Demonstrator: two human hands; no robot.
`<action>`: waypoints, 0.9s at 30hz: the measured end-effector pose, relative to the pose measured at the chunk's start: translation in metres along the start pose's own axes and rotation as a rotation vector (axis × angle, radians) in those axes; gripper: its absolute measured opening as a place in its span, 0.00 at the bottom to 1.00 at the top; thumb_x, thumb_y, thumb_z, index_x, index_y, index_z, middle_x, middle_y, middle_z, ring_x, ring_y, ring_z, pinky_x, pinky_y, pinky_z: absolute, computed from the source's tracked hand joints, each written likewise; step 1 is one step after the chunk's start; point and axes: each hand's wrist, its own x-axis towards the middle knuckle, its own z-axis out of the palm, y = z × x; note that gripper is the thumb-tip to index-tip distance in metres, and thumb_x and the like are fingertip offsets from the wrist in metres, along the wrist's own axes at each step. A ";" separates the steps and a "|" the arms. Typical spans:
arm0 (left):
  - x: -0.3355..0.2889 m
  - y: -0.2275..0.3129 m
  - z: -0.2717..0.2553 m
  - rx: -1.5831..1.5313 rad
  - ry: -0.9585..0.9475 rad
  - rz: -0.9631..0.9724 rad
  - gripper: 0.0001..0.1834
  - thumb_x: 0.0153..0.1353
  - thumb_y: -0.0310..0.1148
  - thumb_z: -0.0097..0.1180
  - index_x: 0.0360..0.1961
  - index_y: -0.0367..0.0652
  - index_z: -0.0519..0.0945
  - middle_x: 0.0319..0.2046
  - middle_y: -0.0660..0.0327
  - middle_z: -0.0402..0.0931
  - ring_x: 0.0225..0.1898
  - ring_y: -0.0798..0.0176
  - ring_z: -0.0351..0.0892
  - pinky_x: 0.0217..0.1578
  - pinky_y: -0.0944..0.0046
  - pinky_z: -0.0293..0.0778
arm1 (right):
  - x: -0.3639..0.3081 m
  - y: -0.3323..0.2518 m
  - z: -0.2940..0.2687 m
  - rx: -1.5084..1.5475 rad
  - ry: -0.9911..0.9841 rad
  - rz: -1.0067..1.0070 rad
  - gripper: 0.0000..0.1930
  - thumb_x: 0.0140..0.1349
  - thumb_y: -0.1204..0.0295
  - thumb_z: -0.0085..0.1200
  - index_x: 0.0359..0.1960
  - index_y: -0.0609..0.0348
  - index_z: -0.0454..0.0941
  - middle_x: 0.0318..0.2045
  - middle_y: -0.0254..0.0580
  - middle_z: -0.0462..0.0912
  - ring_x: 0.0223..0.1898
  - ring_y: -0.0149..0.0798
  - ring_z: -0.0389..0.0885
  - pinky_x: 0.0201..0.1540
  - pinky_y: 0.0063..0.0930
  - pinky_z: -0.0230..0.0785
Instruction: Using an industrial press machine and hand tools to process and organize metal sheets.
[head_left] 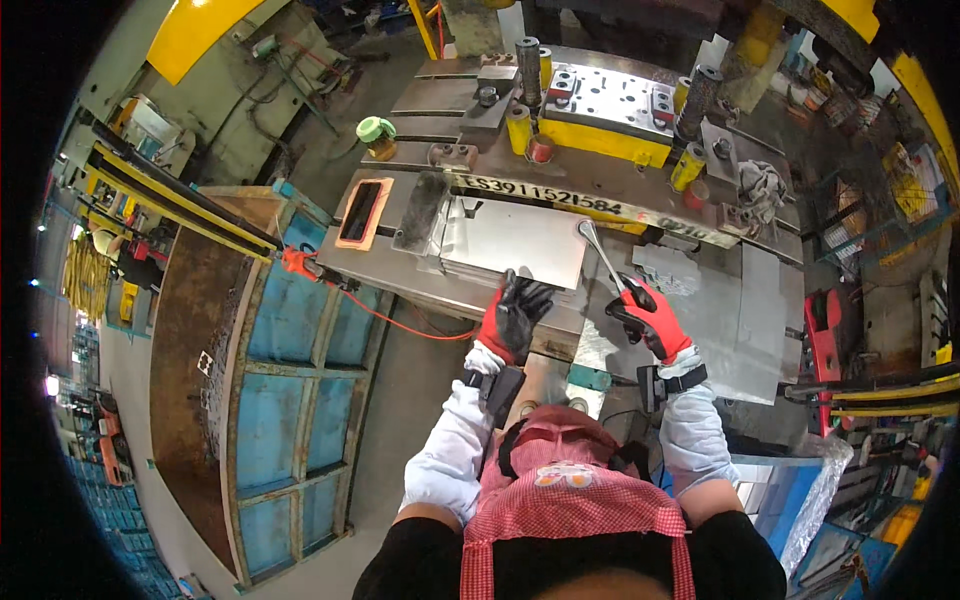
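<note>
My left hand [515,315], in a red and black glove, lies with fingers stretched out at the near edge of a stack of flat metal sheets [515,240]. Nothing shows in its grip. My right hand [648,315], gloved alike, is closed round a slim metal-handled tool with a round head [602,252]. The tool slants up to the left, its head over the right end of the top sheet. Whether the head touches the sheet I cannot tell. A dark flat block [422,215] sits against the stack's left end.
Beyond the sheets stands a press die [610,105] with yellow-collared posts. A phone-like dark slab [366,210] and a green-lidded jar [376,137] are at the left. Grey sheets [735,320] lie right. A blue-sided bin [290,390] stands left, with a red cable [400,325] nearby.
</note>
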 end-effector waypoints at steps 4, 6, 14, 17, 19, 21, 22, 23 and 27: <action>0.029 0.011 -0.013 -0.203 0.198 -0.054 0.22 0.57 0.48 0.50 0.47 0.44 0.70 0.41 0.61 0.76 0.44 0.55 0.74 0.50 0.54 0.67 | -0.011 -0.008 0.007 -0.029 -0.001 0.021 0.19 0.52 0.73 0.54 0.47 0.60 0.69 0.24 0.24 0.68 0.23 0.20 0.62 0.24 0.16 0.58; 0.034 0.010 -0.041 -0.161 0.127 -0.106 0.23 0.58 0.48 0.48 0.47 0.42 0.70 0.42 0.60 0.75 0.44 0.56 0.74 0.50 0.54 0.67 | -0.020 -0.009 0.010 -0.030 -0.012 0.077 0.16 0.52 0.72 0.54 0.44 0.61 0.70 0.23 0.24 0.67 0.23 0.20 0.62 0.25 0.16 0.58; -0.019 0.023 -0.060 1.297 0.081 -0.234 0.21 0.65 0.43 0.36 0.50 0.37 0.67 0.46 0.58 0.72 0.45 0.61 0.73 0.52 0.60 0.68 | -0.088 0.041 -0.026 0.265 0.128 0.080 0.27 0.55 0.71 0.50 0.58 0.57 0.59 0.34 0.42 0.78 0.20 0.26 0.71 0.20 0.19 0.64; -0.036 0.013 -0.067 1.078 0.098 0.133 0.14 0.52 0.38 0.53 0.37 0.41 0.77 0.29 0.57 0.78 0.32 0.56 0.77 0.35 0.61 0.71 | -0.097 0.057 -0.046 0.207 0.485 -0.072 0.19 0.59 0.65 0.47 0.50 0.62 0.65 0.31 0.41 0.78 0.23 0.29 0.74 0.21 0.22 0.67; -0.043 0.013 -0.064 0.961 0.182 0.047 0.13 0.55 0.37 0.50 0.37 0.40 0.77 0.30 0.58 0.78 0.32 0.59 0.77 0.36 0.62 0.71 | -0.097 0.074 -0.082 0.117 0.637 -0.106 0.20 0.61 0.62 0.46 0.50 0.61 0.64 0.32 0.39 0.77 0.22 0.29 0.74 0.22 0.23 0.68; -0.044 0.016 -0.062 1.461 0.167 0.049 0.13 0.58 0.36 0.47 0.37 0.39 0.77 0.31 0.58 0.78 0.33 0.61 0.76 0.37 0.64 0.71 | -0.093 0.081 -0.108 0.091 0.725 -0.040 0.22 0.59 0.64 0.48 0.53 0.59 0.63 0.33 0.36 0.77 0.22 0.28 0.73 0.23 0.22 0.68; -0.044 0.020 -0.062 1.690 0.162 0.047 0.13 0.59 0.36 0.46 0.37 0.39 0.77 0.31 0.58 0.78 0.33 0.62 0.76 0.38 0.64 0.72 | -0.087 0.072 -0.112 0.015 0.772 -0.033 0.22 0.59 0.65 0.48 0.54 0.58 0.63 0.32 0.35 0.77 0.21 0.27 0.72 0.23 0.22 0.67; -0.043 0.022 -0.061 1.852 0.157 0.018 0.13 0.61 0.35 0.45 0.37 0.38 0.77 0.31 0.59 0.78 0.33 0.63 0.76 0.38 0.65 0.72 | -0.080 0.073 -0.118 0.008 0.771 -0.041 0.22 0.58 0.67 0.49 0.54 0.57 0.63 0.34 0.36 0.77 0.23 0.27 0.72 0.24 0.22 0.67; -0.018 0.011 -0.073 1.959 0.024 0.277 0.14 0.64 0.35 0.41 0.35 0.37 0.77 0.29 0.60 0.78 0.31 0.66 0.76 0.37 0.67 0.72 | -0.054 0.118 -0.185 -0.422 0.838 -0.091 0.26 0.53 0.67 0.54 0.54 0.59 0.64 0.40 0.45 0.76 0.39 0.42 0.74 0.42 0.30 0.66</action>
